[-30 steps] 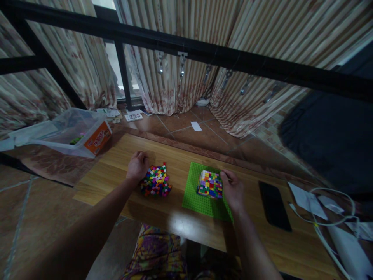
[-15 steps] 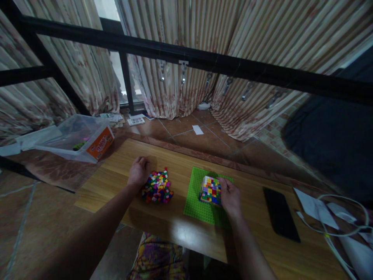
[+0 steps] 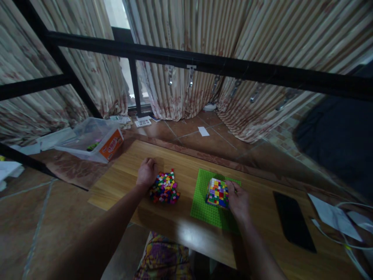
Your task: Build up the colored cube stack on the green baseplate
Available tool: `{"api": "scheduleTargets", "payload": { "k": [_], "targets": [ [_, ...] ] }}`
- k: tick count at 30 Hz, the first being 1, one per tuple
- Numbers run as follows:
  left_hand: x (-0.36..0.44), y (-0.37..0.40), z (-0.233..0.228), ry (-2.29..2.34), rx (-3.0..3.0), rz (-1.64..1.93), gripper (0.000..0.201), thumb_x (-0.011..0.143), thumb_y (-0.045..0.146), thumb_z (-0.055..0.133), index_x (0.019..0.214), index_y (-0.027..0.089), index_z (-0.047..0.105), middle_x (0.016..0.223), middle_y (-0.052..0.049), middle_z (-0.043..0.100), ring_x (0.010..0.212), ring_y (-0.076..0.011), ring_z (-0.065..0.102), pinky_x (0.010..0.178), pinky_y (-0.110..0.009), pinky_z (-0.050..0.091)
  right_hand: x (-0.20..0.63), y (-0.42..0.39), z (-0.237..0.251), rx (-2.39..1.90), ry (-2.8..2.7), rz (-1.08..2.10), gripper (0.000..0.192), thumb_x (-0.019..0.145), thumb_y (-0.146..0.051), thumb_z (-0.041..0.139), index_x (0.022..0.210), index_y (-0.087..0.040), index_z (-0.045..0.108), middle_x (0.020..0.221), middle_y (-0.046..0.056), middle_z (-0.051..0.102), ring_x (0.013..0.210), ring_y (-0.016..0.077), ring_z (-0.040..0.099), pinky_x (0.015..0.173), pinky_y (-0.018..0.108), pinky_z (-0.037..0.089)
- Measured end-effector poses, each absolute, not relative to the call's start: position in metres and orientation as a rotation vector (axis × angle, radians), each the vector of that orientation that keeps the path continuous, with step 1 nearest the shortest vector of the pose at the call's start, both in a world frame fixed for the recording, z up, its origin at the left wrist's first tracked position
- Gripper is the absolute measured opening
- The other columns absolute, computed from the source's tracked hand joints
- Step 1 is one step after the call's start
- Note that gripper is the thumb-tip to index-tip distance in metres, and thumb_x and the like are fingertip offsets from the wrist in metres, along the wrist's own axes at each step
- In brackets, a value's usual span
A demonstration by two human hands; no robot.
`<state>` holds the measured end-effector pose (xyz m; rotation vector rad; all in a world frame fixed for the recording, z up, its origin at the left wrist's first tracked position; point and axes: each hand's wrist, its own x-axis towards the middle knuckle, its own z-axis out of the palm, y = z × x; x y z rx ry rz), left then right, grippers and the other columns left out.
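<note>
A block of many-coloured small bricks (image 3: 217, 192) stands on a green baseplate (image 3: 204, 208) on the wooden table (image 3: 180, 229). My right hand (image 3: 239, 200) rests against the block's right side, fingers touching its top edge. A loose heap of small coloured bricks (image 3: 164, 188) lies to the left of the plate. My left hand (image 3: 147, 173) lies curled at the heap's upper left edge, touching it; whether it holds a brick cannot be seen.
A black phone (image 3: 293, 225) lies flat on the table's right part, with white papers (image 3: 332, 214) and a white cable (image 3: 344, 241) beyond it. On the floor at the left stands a clear plastic box (image 3: 93, 140) with an orange label. Black metal bars (image 3: 204, 64) and striped curtains stand behind.
The camera has tilted and shifted, so everything sits a little further right in view. Both hands keep their places at the heap and the block.
</note>
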<state>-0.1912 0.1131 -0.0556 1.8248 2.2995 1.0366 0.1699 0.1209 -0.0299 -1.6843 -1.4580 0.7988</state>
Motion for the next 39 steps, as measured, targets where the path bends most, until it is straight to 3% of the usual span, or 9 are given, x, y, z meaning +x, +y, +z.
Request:
{"api": "scheduleTargets", "payload": {
  "k": [18,23,25,30,34,39],
  "targets": [
    [-0.187,0.112,-0.052,2.310,1.745,1.016,0.021,0.085,0.015,0.044,0.087,0.018,0.064,0.097,-0.009,0.062,0.095,-0.0214,0.060,0.089,-0.033,0.049,0.168,0.116,-0.017,-1.760,-1.535,0.795,0.069,0.084,-0.070,0.032,0.092,-0.015,0.073,0.080,0.011,0.074,0.072,0.0255,0.066,0.065,0.033,0.047],
    [-0.187,0.111,-0.051,2.307,1.743,1.016,0.021,0.085,0.014,0.044,0.088,0.018,0.064,0.098,-0.009,0.062,0.096,-0.0216,0.059,0.090,-0.033,0.049,0.173,0.119,-0.022,-1.782,-1.604,0.763,0.064,0.088,-0.064,0.031,0.097,-0.015,0.072,0.082,0.012,0.073,0.074,0.0256,0.066,0.067,0.034,0.047],
    [-0.187,0.111,-0.051,2.299,1.740,1.023,0.020,0.084,0.013,0.045,0.088,0.018,0.064,0.098,-0.009,0.062,0.096,-0.0215,0.059,0.090,-0.033,0.049,0.174,0.119,-0.021,-1.787,-1.658,0.638,0.062,0.090,-0.060,0.030,0.097,-0.014,0.071,0.082,0.013,0.072,0.074,0.0263,0.065,0.070,0.037,0.048],
    [-0.187,0.110,-0.051,2.293,1.743,1.023,0.020,0.084,0.012,0.045,0.089,0.017,0.064,0.097,-0.010,0.062,0.096,-0.0214,0.059,0.091,-0.033,0.049,0.152,0.097,0.000,-1.438,-1.717,0.038,0.041,0.093,-0.047,0.043,0.100,-0.015,0.069,0.101,0.014,0.069,0.099,0.0270,0.059,0.093,0.043,0.043],
    [-0.186,0.110,-0.050,2.301,1.747,1.011,0.021,0.085,0.012,0.045,0.089,0.016,0.065,0.098,-0.010,0.062,0.097,-0.0214,0.059,0.091,-0.033,0.049,0.101,0.057,0.005,-1.145,-1.941,0.345,0.022,0.095,-0.032,0.049,0.099,-0.023,0.068,0.101,0.007,0.069,0.096,0.0205,0.061,0.086,0.034,0.047],
    [-0.185,0.109,-0.050,2.310,1.746,1.007,0.020,0.085,0.012,0.046,0.090,0.017,0.065,0.099,-0.009,0.062,0.097,-0.0205,0.059,0.091,-0.032,0.049,0.052,0.023,-0.023,-1.087,-2.100,0.624,0.017,0.094,-0.024,0.050,0.097,-0.024,0.067,0.094,0.004,0.067,0.089,0.0196,0.060,0.079,0.032,0.047]
  ]
}}
